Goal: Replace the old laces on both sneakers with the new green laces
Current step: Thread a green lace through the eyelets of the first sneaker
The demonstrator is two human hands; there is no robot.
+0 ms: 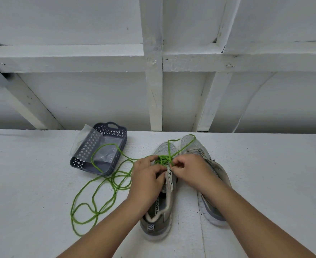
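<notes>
Both hands work at the left sneaker (160, 205). The left hand (146, 175) fingers grip its tongue; the right hand (188, 169) fingers pinch the green lace (164, 158).

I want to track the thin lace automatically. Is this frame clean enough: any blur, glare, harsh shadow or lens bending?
Head view: sharp overall, and the green lace stands out crisply on the white table; light is soft and even, with faint shadows and no glare; wide-angle bending curves the wall beams near the edges; both hands hide the lace at the shoe.

Bare forearms, no sleeves visible
</notes>
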